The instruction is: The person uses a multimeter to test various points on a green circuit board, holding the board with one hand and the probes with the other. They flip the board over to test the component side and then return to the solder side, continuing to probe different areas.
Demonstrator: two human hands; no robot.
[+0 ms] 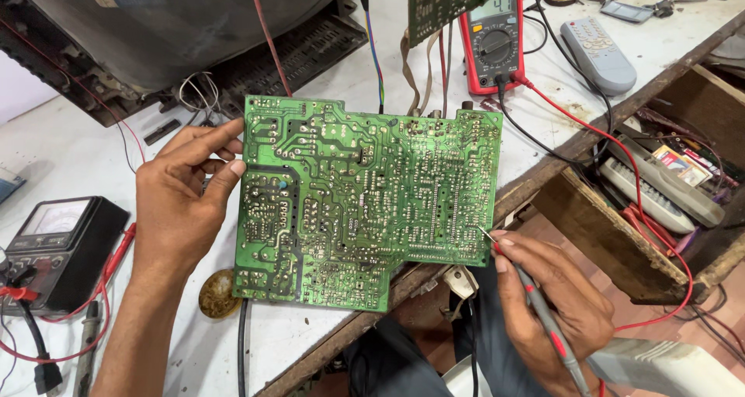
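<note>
A large green circuit board (365,199) lies solder side up over the white workbench's front edge. My left hand (186,195) grips its left edge, thumb and fingers pinching the board. My right hand (547,304) holds a grey and red test probe (543,315) like a pen. The probe's metal tip touches the board's lower right edge. A red lead runs from the probe toward the red digital multimeter (491,36) at the back.
A black analog meter (58,246) with red leads sits at the left. A dark television chassis (178,32) fills the back left. A grey remote control (597,55) lies at the right. An open wooden drawer (660,195) holds more remotes. A round solder tin (217,294) is beneath the board.
</note>
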